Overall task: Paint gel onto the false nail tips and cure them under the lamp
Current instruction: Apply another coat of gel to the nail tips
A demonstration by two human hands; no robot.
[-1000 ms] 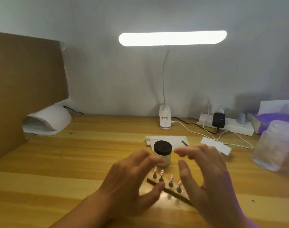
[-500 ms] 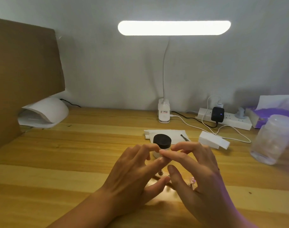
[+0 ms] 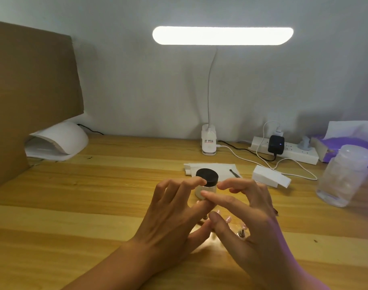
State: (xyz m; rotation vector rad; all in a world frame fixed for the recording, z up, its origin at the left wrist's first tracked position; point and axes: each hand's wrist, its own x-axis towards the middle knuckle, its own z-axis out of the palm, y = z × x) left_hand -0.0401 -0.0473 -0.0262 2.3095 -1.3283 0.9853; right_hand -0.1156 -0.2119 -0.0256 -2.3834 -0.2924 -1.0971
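Hovering low in the centre of the frame, the left hand (image 3: 174, 218) and right hand (image 3: 252, 225) meet over the pale wooden desk (image 3: 74, 216), its surface banded in light and honey-coloured planks. Both hands have loosely curled, spread fingers; the right index fingertip touches the left index finger, and neither hand clearly pinches anything. Between and beneath them, small glossy pink false nail tips (image 3: 228, 219) stand on little metal pegs, mostly hidden by the fingers. Just beyond the fingertips sits a small round jar (image 3: 206, 182) with a matte black lid and a pale body, resting at the edge of a flat white paper sheet (image 3: 218, 167). A white wedge-shaped block (image 3: 270, 176) lies right of it. At far right stands a cloudy translucent plastic container (image 3: 346, 174). Further back, a white power strip (image 3: 289, 151) lies against the wall, and a clip-on desk lamp (image 3: 222, 36) glows as a long rounded bar. At mid left sits the smooth white domed curing lamp (image 3: 59, 141), beside a brown cardboard panel (image 3: 30, 91).
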